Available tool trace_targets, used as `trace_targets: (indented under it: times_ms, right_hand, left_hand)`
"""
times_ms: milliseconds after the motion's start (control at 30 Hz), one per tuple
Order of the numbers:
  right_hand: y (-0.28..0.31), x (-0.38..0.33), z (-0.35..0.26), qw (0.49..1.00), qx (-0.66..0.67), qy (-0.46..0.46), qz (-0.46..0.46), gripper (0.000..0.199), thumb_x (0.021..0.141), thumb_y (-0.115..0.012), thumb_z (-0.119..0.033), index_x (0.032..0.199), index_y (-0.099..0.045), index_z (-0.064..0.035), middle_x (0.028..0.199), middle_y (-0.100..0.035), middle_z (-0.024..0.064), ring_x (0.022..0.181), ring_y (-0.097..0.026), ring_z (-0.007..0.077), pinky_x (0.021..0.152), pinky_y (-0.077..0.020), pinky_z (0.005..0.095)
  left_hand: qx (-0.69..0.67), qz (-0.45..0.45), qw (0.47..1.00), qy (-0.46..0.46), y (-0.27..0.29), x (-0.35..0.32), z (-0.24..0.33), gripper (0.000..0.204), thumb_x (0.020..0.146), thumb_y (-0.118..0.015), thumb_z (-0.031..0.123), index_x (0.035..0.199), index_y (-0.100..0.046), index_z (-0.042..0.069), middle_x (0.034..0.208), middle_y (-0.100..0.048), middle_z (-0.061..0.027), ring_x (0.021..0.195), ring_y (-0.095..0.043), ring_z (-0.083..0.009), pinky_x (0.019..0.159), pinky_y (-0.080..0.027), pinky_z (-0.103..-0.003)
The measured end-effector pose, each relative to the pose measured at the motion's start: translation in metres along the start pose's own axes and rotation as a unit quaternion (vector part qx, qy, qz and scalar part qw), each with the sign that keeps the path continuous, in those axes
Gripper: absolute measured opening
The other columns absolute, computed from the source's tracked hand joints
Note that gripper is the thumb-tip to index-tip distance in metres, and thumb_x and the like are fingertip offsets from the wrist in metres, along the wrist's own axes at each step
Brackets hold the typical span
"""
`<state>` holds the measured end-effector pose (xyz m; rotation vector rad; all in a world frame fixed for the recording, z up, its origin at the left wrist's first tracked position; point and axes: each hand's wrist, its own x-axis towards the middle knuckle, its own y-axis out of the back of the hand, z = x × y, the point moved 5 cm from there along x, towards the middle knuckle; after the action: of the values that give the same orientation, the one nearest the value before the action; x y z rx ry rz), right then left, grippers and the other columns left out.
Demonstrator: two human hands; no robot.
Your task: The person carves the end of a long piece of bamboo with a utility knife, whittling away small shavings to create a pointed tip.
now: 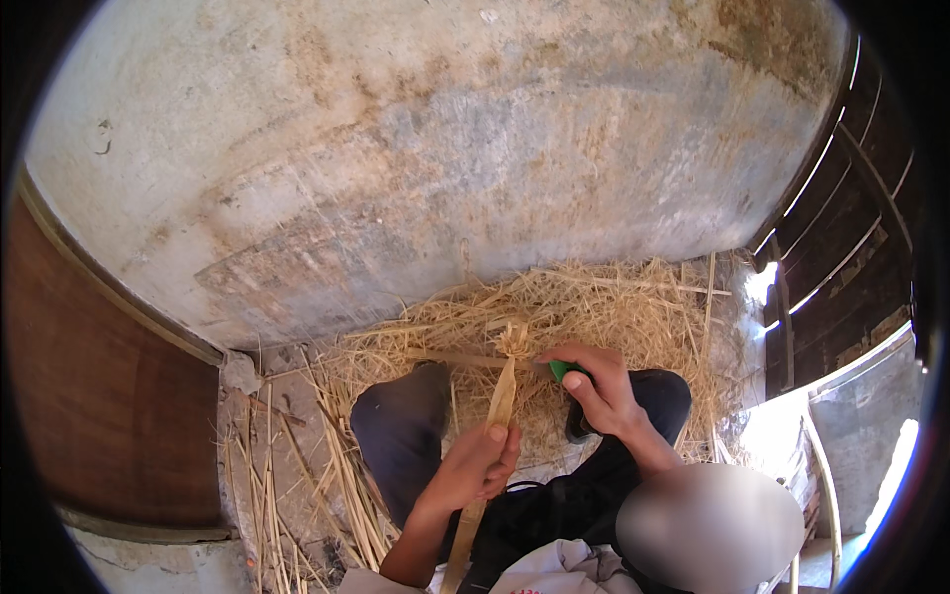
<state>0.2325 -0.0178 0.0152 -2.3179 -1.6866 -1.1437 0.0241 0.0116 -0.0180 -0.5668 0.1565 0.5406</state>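
Note:
My left hand (477,461) is closed around a long, flat, pale strip, apparently bamboo (503,398). The strip runs up between my knees, and its lower end passes down beside my left forearm. A tuft of curled shavings (515,340) shows at its upper end. My right hand (606,388) grips a knife by its green handle (564,370), the thumb along the near side. The long blade (465,358) points left and crosses the strip just below the tuft. Whether the edge is cutting into the strip cannot be made out.
A heap of straw-coloured shavings (614,297) covers the floor along the stained wall (475,168). Long thin strips (267,495) lie to my left, near a brown panel (109,386). Dark slatted boards (841,228) stand at the right. My knees flank the work.

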Motion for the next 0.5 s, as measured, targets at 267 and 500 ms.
trace_targets:
  times_ms: [267, 500]
  right_hand:
    - [0.004, 0.003, -0.03, 0.981, -0.187, 0.017, -0.035, 0.037, 0.091, -0.081, -0.032, 0.124, -0.076, -0.0142, 0.077, -0.063, 0.0042, 0.06, -0.064, 0.0239, 0.053, -0.0511, 0.0364]
    - [0.006, 0.009, -0.047, 0.948, -0.31, 0.053, -0.053, 0.038, 0.092, -0.079, -0.039, 0.124, -0.077, -0.0186, 0.068, -0.055, 0.0006, 0.053, -0.06, 0.0192, 0.046, -0.0464, 0.0356]
  left_hand:
    - [0.199, 0.12, 0.969, -0.086, -0.008, -0.005, 0.004, 0.038, 0.116, -0.043, 0.034, 0.097, -0.055, 0.003, 0.069, -0.048, 0.0002, 0.056, -0.047, -0.0107, 0.053, -0.038, -0.03]
    - [0.372, 0.2, 0.892, -0.162, -0.016, -0.013, 0.016, 0.025, 0.112, -0.049, 0.02, 0.106, -0.055, -0.003, 0.071, -0.058, -0.0205, 0.064, -0.06, -0.0398, 0.062, -0.045, -0.048]
